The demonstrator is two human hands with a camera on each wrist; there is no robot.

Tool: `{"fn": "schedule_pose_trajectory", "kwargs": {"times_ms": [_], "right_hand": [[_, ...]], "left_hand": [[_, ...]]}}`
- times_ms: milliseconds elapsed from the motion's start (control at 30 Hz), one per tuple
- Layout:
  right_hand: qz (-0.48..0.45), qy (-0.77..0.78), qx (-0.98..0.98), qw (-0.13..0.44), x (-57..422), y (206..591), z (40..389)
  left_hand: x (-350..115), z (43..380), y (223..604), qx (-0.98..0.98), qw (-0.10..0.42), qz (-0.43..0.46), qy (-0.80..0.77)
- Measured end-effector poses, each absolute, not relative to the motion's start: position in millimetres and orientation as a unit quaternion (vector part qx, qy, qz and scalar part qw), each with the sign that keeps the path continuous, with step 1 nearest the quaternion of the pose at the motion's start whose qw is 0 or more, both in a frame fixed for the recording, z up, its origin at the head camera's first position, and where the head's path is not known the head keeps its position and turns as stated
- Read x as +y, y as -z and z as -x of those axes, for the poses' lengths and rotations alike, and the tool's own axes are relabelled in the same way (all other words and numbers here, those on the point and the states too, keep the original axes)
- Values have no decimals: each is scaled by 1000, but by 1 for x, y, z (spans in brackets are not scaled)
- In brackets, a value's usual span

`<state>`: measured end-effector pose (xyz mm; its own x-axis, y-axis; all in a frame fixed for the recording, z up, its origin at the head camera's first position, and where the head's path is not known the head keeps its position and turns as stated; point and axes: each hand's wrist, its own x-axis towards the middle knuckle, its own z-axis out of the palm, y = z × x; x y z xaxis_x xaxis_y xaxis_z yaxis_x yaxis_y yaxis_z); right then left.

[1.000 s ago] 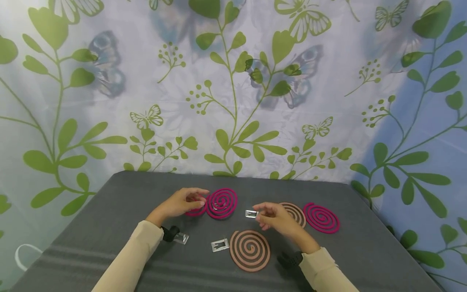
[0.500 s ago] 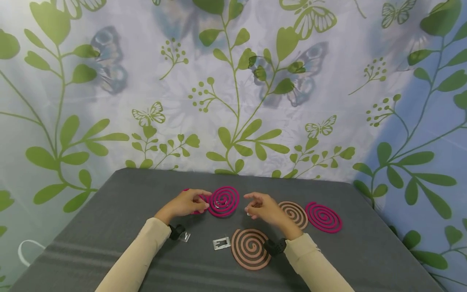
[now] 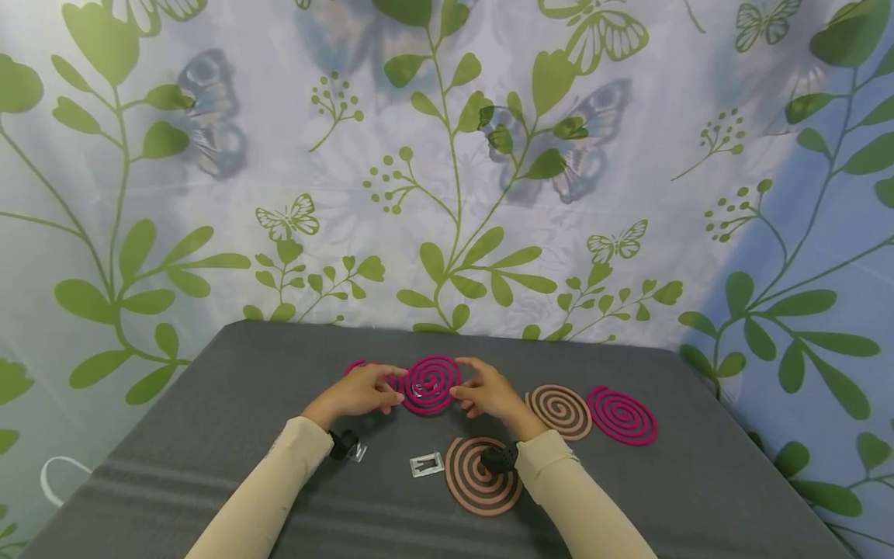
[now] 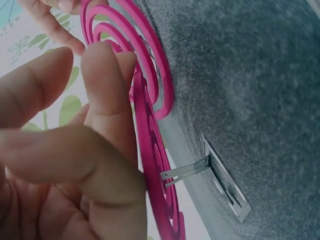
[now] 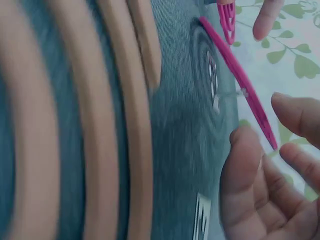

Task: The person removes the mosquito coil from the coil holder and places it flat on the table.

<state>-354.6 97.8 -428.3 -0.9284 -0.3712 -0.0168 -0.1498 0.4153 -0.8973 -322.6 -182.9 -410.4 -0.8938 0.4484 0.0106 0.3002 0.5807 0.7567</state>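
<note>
A pink mosquito coil (image 3: 431,380) is propped off the table on a metal stand between my two hands. My right hand (image 3: 492,397) is at its right edge, thumb and index finger spread apart. My left hand (image 3: 358,390) is at its left edge, fingers loosely bent. Behind the left hand, a second pink coil (image 4: 145,135) is raised on another metal stand (image 4: 189,169); the hand mostly hides it in the head view. Below the right hand, a flat metal stand (image 5: 201,217) lies on the cloth, hidden from the head view.
Nearer me lie a tan coil (image 3: 466,501), partly covered by the right wrist camera, and a metal stand (image 3: 427,464). Another stand (image 3: 359,452) shows beside the left wrist. To the right lie a tan coil (image 3: 559,407) and a pink coil (image 3: 621,416) on the grey cloth (image 3: 698,497).
My right hand has left the flat metal stand and moved left to the propped pink coil's right edge. My left hand has shifted slightly right, toward the same coil.
</note>
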Motion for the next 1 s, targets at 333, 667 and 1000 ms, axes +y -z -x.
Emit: {"fn": "schedule_pose_trajectory", "kwargs": {"times_ms": [333,667,1000], "right_hand": [[98,566,813,99,86,436,350],[82,562,817,101,92,431,346],[73,577,802,136,95,434,346]], "left_hand": [[-193,350,450,887,109,-193,-406],[-183,325,416,884,131,-180,-411],[-177,319,413,876,139,-180,-425]]}}
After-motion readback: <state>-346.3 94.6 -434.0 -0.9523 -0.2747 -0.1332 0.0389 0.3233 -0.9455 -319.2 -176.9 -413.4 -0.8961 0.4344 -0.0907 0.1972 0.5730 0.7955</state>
